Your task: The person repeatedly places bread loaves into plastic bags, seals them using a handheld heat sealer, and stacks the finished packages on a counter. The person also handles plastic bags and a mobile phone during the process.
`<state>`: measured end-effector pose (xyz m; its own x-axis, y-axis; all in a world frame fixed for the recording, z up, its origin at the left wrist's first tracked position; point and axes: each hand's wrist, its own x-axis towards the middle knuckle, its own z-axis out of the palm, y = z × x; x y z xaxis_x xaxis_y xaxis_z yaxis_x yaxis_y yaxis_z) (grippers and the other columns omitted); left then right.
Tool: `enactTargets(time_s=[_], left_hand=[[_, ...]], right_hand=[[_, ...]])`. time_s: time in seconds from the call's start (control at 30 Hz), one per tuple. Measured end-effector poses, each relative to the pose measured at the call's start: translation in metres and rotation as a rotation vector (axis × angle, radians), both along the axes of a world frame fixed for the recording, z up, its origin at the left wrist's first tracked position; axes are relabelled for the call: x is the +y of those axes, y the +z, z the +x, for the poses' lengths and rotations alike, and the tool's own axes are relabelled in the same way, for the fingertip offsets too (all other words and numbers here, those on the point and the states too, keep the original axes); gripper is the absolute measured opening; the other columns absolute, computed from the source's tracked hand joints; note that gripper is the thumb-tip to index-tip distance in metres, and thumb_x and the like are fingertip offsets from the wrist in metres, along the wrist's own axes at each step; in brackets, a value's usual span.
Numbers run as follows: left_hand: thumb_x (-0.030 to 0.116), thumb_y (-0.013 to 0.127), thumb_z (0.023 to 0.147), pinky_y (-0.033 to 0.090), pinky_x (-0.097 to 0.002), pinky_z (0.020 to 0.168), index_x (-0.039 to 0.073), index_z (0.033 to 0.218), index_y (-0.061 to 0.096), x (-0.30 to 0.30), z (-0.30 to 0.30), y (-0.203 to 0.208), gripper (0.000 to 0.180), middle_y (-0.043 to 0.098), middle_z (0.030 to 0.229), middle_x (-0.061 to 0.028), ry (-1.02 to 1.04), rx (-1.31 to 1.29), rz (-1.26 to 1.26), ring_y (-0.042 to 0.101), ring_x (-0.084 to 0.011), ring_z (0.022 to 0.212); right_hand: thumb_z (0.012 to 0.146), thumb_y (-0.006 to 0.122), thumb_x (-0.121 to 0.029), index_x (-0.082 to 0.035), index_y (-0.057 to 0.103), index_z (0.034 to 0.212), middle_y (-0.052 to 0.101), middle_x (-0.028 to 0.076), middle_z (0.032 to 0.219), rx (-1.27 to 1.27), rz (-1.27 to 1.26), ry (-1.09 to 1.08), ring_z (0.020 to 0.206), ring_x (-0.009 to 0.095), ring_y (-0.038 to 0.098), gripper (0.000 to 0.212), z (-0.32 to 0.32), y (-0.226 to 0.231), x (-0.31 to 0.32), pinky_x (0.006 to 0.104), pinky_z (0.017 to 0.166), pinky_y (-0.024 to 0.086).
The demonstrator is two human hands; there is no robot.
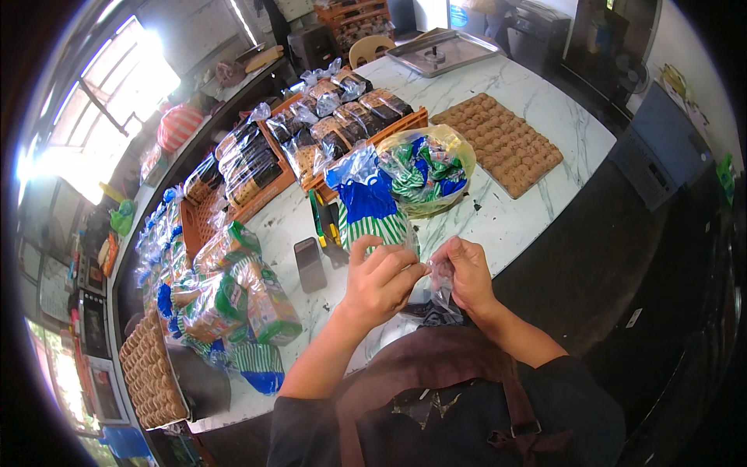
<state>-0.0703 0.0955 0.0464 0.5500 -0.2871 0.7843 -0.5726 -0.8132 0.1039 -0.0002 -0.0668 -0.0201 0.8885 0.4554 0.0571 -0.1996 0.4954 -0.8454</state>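
Close in front of my body, my left hand (380,285) has its fingers pinched together at the edge of a clear plastic bag (442,286). On the other side, my right hand (468,279) grips the bag's gathered top between thumb and fingers. Dark material shows at the bag's lower part, but I cannot make out what it holds. Just beyond my hands is a stack of blue, green-and-white striped bread bags (369,204). Behind it sits a yellowish plastic bag (461,148) filled with crumpled printed wrappers.
A phone (310,265) lies left of my hands, near yellow-and-black handled tools (330,230). Orange crates (405,123) hold bagged dark loaves. Bagged loaves (264,300) pile up at the left. Brown rolls (502,144) fill a tray at the right; a metal tray (475,48) lies at the far end.
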Motion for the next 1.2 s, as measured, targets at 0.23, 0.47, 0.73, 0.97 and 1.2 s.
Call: enactTargets(time_s=[0.23, 0.47, 0.73, 0.97, 1.2], left_hand=[[0.011, 0.073, 0.074, 0.039, -0.0427, 0.088, 0.012, 0.089, 0.068, 0.003, -0.007, 0.014, 0.016, 0.062, 0.099, -0.0028, 0.024, 0.083, -0.044, 0.060, -0.0207, 0.092], [0.012, 0.073, 0.074, 0.038, -0.0445, 0.089, 0.012, 0.091, 0.067, -0.006, 0.007, 0.010, 0.018, 0.061, 0.106, -0.0035, 0.056, 0.115, -0.024, 0.059, -0.0215, 0.096], [0.008, 0.072, 0.070, 0.037, -0.0441, 0.091, 0.013, 0.088, 0.065, 0.001, 0.000, 0.007, 0.019, 0.060, 0.101, -0.0025, 0.032, 0.176, 0.027, 0.059, -0.0189, 0.096], [0.007, 0.072, 0.070, 0.036, -0.0450, 0.092, 0.013, 0.089, 0.066, -0.004, 0.006, 0.008, 0.021, 0.059, 0.102, -0.0012, 0.058, 0.132, -0.016, 0.059, -0.0181, 0.094], [0.011, 0.070, 0.076, 0.036, -0.0443, 0.092, 0.012, 0.088, 0.064, -0.003, 0.011, 0.002, 0.014, 0.058, 0.098, -0.0017, 0.077, 0.151, 0.060, 0.059, -0.0173, 0.091]], right_hand=[[0.099, 0.049, -0.044, 0.001, 0.061, 0.078, 0.060, 0.007, 0.066, 0.076, -0.013, -0.059, 0.053, 0.012, 0.056, 0.051, 0.015, -0.004, -0.009, 0.0253, 0.048, 0.046], [0.100, 0.049, -0.041, 0.001, 0.063, 0.080, 0.062, 0.006, 0.066, -0.103, -0.042, 0.020, 0.056, 0.011, 0.057, 0.049, 0.001, -0.004, -0.004, 0.0232, 0.053, 0.046], [0.100, 0.049, -0.043, 0.000, 0.062, 0.078, 0.060, 0.006, 0.064, -0.044, -0.073, -0.073, 0.054, 0.011, 0.057, 0.051, 0.009, -0.003, -0.005, 0.0236, 0.052, 0.046], [0.100, 0.049, -0.043, 0.000, 0.062, 0.079, 0.061, 0.006, 0.066, -0.066, -0.040, 0.035, 0.056, 0.010, 0.057, 0.050, 0.010, -0.006, -0.007, 0.0235, 0.053, 0.045], [0.099, 0.051, -0.043, 0.000, 0.063, 0.079, 0.062, 0.004, 0.068, -0.130, -0.025, 0.052, 0.062, 0.008, 0.057, 0.049, 0.005, -0.003, -0.002, 0.0231, 0.058, 0.045]])
